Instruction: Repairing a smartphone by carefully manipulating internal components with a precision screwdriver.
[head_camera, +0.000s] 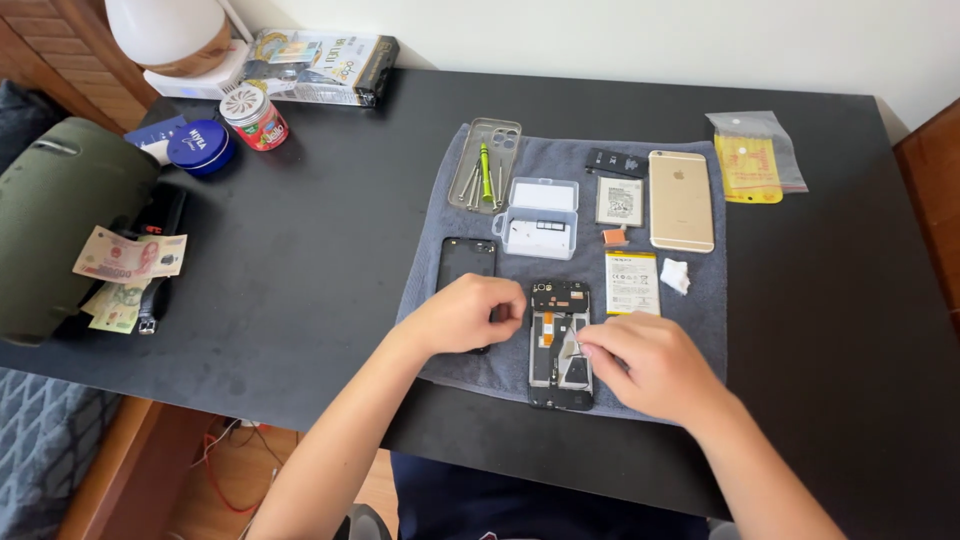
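- Black desk (300, 250) is spread with a grey cloth (450, 200).
- Opened phone frame (560, 345) is steadied by the clenched left hand (465, 315).
- Something small inside is pinched by the right hand (645, 365); a delicate lift seems called for.

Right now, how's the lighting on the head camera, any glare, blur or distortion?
Head view: soft even daylight, only faint shadows under the left hand and right hand; mild sheen on the black table and the gold phone; the opened phone is sharp; table edges bow slightly from the wide lens.

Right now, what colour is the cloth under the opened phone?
Grey-blue; the cloth under the opened phone shows best in the head view.
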